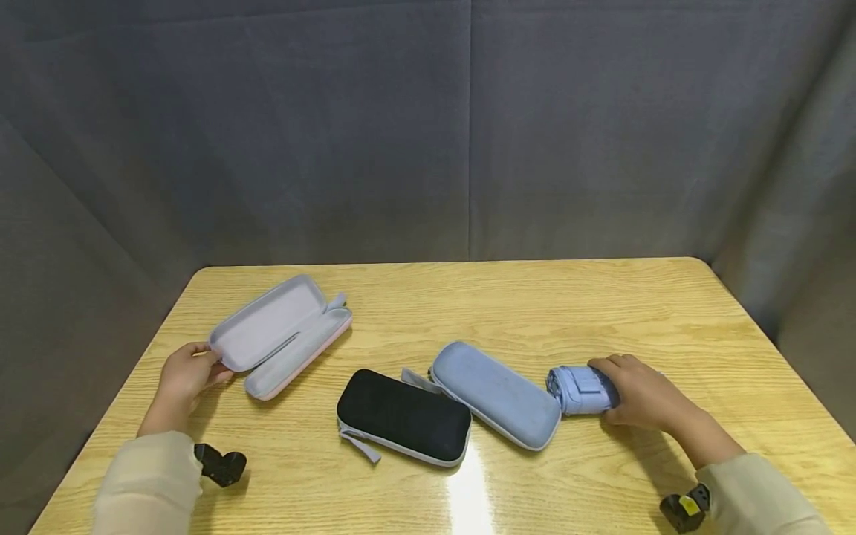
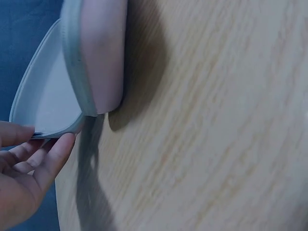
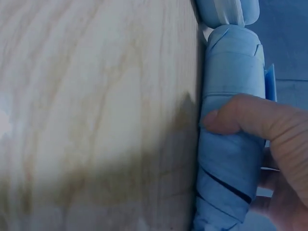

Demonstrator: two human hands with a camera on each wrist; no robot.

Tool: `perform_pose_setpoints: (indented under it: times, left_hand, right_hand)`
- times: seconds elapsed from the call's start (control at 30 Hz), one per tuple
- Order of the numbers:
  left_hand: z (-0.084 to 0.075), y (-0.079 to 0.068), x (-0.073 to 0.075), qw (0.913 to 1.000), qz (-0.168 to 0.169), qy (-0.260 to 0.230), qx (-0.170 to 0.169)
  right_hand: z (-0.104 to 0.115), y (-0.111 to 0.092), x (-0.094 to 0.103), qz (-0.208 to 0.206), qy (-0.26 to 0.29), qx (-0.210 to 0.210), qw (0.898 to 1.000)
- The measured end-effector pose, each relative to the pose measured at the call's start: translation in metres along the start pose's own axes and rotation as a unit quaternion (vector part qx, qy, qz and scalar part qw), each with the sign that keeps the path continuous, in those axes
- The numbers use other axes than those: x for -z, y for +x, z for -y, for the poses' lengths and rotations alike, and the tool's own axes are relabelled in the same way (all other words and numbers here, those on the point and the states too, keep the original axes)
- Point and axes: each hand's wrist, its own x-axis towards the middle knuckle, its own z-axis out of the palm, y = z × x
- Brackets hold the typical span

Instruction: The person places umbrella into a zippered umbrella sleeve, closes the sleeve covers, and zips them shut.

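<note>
At the table's left, a pink-and-grey eyeglass case (image 1: 270, 327) lies open with its pale lining showing. My left hand (image 1: 183, 377) pinches the near corner of its lid between thumb and fingers; the left wrist view shows the pink outer shell (image 2: 103, 53) beside the lid. On the right, my right hand (image 1: 642, 392) grips a rolled light-blue folding umbrella (image 1: 582, 390) lying on the table. Its thumb (image 3: 231, 115) wraps over the fabric in the right wrist view, while the other fingers are partly hidden behind the roll.
Between the hands lie a closed black eyeglass case (image 1: 401, 417) and a closed blue eyeglass case (image 1: 498, 394), end to side. The blue one's right end sits right at the umbrella. A grey curtain (image 1: 468, 134) stands behind the wooden table (image 1: 508, 297).
</note>
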Motion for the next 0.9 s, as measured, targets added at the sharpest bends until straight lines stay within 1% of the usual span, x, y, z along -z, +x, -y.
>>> perform_pose_setpoints:
  times: [0.03,0.1,0.3,0.5,0.67,0.73,0.77,0.9]
  left_hand:
    - [-0.001,0.001,-0.001,1.0,0.001,0.003,0.0]
    - [-0.009,-0.003,-0.004,1.0,0.006,0.004,0.004]
    - [-0.019,-0.005,-0.011,0.9999,0.005,0.012,-0.004]
    - [-0.03,-0.006,-0.024,0.9989,0.02,0.034,-0.027]
    - [-0.037,-0.005,-0.036,0.9992,0.022,0.024,-0.025]
    - [-0.039,-0.003,-0.04,0.9989,0.026,0.024,-0.031]
    - [-0.041,-0.003,-0.041,0.9985,0.034,0.025,-0.036]
    - [-0.049,-0.001,-0.047,0.9978,0.039,0.027,-0.046]
  right_hand:
    - [-0.001,0.0,0.0,-0.001,0.004,-0.004,1.0]
    - [-0.002,0.0,-0.001,-0.002,0.017,-0.017,1.0]
    - [-0.004,0.001,-0.004,-0.019,0.048,-0.046,0.998]
    - [-0.006,0.007,-0.005,-0.041,0.052,-0.05,0.997]
    - [-0.007,0.016,-0.003,-0.046,0.054,-0.048,0.996]
    - [-0.006,0.021,-0.001,-0.046,0.051,-0.047,0.997]
    - [-0.006,0.023,0.0,-0.046,0.048,-0.045,0.997]
    - [-0.004,0.034,0.004,-0.05,0.046,-0.04,0.997]
